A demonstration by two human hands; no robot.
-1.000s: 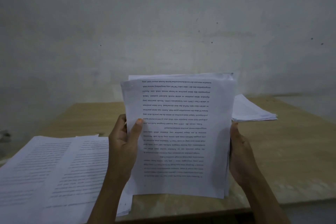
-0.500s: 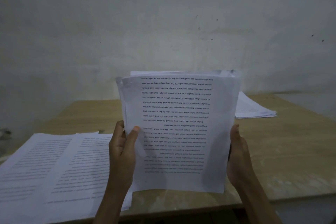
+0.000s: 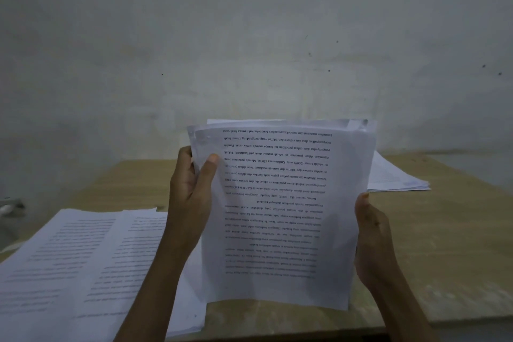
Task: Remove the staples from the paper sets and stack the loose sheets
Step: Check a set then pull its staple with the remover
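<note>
Thumb and fingers of the left hand [image 3: 191, 197] are pinching the upper left edge of a white printed paper set [image 3: 277, 216]; the right hand [image 3: 372, 241] is gripping its right edge, upright over the light wooden desk [image 3: 444, 258]. Corner holes are suggesting the staple is out; stacking onto loose white printed sheets [image 3: 83, 264] alongside is apparently pending.

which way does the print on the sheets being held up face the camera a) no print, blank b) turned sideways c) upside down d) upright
c: the text lines on the held sheets run level but read inverted, while the left hand and right hand grip the side edges.
</note>
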